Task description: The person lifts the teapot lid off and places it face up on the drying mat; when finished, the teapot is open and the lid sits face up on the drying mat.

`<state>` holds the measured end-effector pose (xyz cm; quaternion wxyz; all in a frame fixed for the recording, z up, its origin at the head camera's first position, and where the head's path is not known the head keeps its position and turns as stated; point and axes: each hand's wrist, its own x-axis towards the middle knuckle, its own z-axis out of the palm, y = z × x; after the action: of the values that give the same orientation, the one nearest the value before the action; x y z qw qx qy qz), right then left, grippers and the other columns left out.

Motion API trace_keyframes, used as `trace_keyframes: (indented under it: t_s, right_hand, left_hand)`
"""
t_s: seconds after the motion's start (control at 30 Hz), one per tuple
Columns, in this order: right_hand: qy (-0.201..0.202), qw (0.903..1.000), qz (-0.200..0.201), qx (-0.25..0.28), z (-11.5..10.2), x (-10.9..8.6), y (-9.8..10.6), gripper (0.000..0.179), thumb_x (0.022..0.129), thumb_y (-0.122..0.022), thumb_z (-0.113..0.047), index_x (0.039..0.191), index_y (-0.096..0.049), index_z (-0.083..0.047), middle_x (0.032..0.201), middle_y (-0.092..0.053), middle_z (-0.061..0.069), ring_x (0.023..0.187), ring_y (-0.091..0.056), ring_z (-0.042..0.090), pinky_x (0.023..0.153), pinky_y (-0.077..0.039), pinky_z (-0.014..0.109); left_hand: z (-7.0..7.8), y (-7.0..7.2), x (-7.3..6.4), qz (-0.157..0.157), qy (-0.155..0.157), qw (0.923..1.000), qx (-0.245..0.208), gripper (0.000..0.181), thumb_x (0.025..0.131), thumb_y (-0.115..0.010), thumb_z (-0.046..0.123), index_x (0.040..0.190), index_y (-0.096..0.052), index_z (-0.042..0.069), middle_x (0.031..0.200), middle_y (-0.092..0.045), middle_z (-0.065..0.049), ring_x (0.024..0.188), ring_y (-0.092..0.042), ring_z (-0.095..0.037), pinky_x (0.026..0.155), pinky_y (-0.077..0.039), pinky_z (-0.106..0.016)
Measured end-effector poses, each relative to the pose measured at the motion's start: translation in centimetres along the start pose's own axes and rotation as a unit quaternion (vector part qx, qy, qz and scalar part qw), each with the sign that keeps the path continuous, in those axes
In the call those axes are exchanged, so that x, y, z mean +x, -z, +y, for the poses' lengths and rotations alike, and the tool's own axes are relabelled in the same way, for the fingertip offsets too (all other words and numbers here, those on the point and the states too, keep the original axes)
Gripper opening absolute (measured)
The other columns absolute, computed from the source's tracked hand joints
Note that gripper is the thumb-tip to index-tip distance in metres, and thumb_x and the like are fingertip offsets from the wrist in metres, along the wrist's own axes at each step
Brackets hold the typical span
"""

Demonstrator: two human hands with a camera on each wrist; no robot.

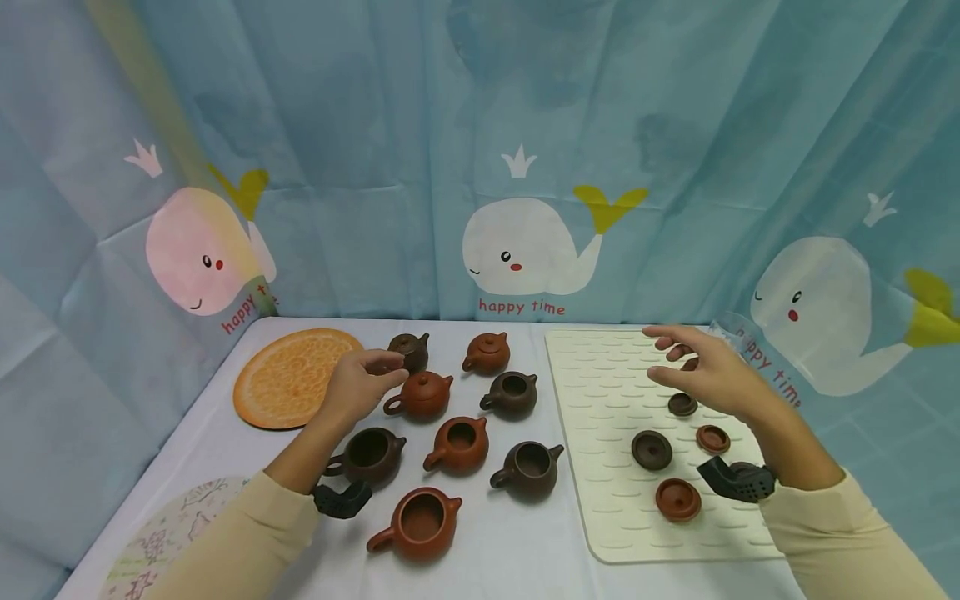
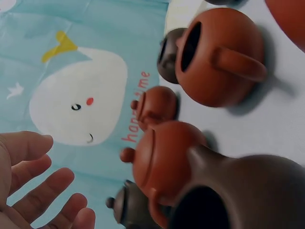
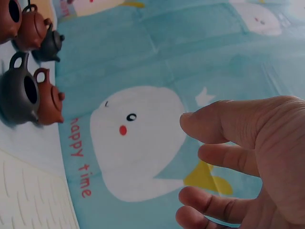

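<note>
My left hand (image 1: 363, 383) hovers by the lidded reddish-brown teapot (image 1: 426, 400), fingers relaxed and holding nothing. Just beyond its fingertips stands a dark brown lidded teapot (image 1: 415, 350), partly covered by the hand. A second reddish lidded teapot (image 1: 489, 357) is at the back. Nearer me, several teapots have no lids, among them a dark one (image 1: 375, 462) and a reddish one (image 1: 438, 546). Over the cream mat (image 1: 600, 525) my right hand (image 1: 708, 371) is raised, thumb and fingers apart around nothing. Below it lie loose lids, including a dark lid (image 1: 651, 450) and a reddish lid (image 1: 678, 502).
An orange-slice round mat (image 1: 288, 379) lies at the back left of the white table. Closer on the left is a pale patterned round mat (image 1: 161, 542), partly under my sleeve. A blue curtain (image 1: 360, 167) printed with whales hangs behind the table.
</note>
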<state>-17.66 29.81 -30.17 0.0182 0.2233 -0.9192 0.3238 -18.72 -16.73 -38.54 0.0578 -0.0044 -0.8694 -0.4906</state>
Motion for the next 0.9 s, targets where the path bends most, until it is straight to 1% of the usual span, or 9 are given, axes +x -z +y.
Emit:
trace_keyframes:
  t_s: [0.17, 0.37, 0.47, 0.57, 0.73, 0.9]
  right_hand:
    - [0.016, 0.9999, 0.001, 0.003, -1.0, 0.3, -0.4, 0.051, 0.092, -0.067, -0.016, 0.139, -0.049, -0.007, 0.119, -0.054, 0.012, 0.097, -0.048, 0.022, 0.076, -0.043, 0.034]
    - [0.031, 0.9993, 0.007, 0.018, -2.3, 1.1, -1.2, 0.050, 0.092, -0.067, -0.015, 0.138, -0.050, -0.008, 0.116, -0.054, 0.010, 0.096, -0.047, 0.022, 0.077, -0.042, 0.034]
    - [0.040, 0.9989, 0.005, 0.025, -3.1, 1.6, -1.6, 0.051, 0.091, -0.069, -0.015, 0.138, -0.051, -0.008, 0.116, -0.054, 0.009, 0.096, -0.047, 0.021, 0.077, -0.042, 0.033]
    - [0.045, 0.9983, 0.000, 0.038, -3.7, 2.1, -2.1, 0.051, 0.090, -0.070, -0.015, 0.138, -0.051, -0.010, 0.117, -0.054, 0.008, 0.097, -0.046, 0.021, 0.078, -0.043, 0.033]
    - [0.048, 0.9972, -0.007, 0.057, -4.6, 2.8, -2.8, 0.050, 0.090, -0.070, -0.016, 0.137, -0.052, -0.012, 0.117, -0.053, 0.007, 0.099, -0.046, 0.020, 0.080, -0.042, 0.036]
    - [0.058, 0.9952, -0.016, 0.077, -5.3, 3.7, -3.7, 0.050, 0.088, -0.071, -0.013, 0.135, -0.054, -0.011, 0.116, -0.052, 0.008, 0.099, -0.046, 0.022, 0.081, -0.041, 0.042]
  left_hand:
    - [-1.2, 0.0, -0.1, -0.002, 0.025, 0.9997, 0.007, 0.028, 0.089, -0.070, 0.018, 0.113, -0.069, 0.004, 0.106, -0.068, -0.011, 0.104, -0.060, -0.030, 0.084, -0.048, -0.048]
    - [-2.4, -0.3, 0.0, 0.003, 0.033, 0.9993, 0.019, 0.027, 0.089, -0.070, 0.016, 0.112, -0.070, 0.003, 0.106, -0.068, -0.012, 0.102, -0.060, -0.031, 0.081, -0.049, -0.046]
    - [-2.9, -0.5, 0.0, 0.000, 0.044, 0.9987, 0.026, 0.028, 0.089, -0.070, 0.017, 0.113, -0.070, 0.003, 0.106, -0.068, -0.012, 0.101, -0.060, -0.030, 0.080, -0.049, -0.044]
    - [-3.3, -0.7, 0.0, -0.006, 0.058, 0.9979, 0.027, 0.028, 0.089, -0.070, 0.017, 0.113, -0.070, 0.004, 0.106, -0.068, -0.012, 0.099, -0.060, -0.029, 0.078, -0.048, -0.042]
    - [-3.5, -1.0, -0.2, -0.004, 0.060, 0.9977, 0.033, 0.027, 0.087, -0.072, 0.016, 0.112, -0.071, 0.004, 0.101, -0.069, -0.010, 0.094, -0.060, -0.027, 0.071, -0.047, -0.037]
    - [-3.8, -1.2, -0.2, -0.009, 0.068, 0.9970, 0.035, 0.026, 0.087, -0.072, 0.016, 0.111, -0.071, 0.005, 0.097, -0.069, -0.007, 0.092, -0.060, -0.026, 0.069, -0.047, -0.035]
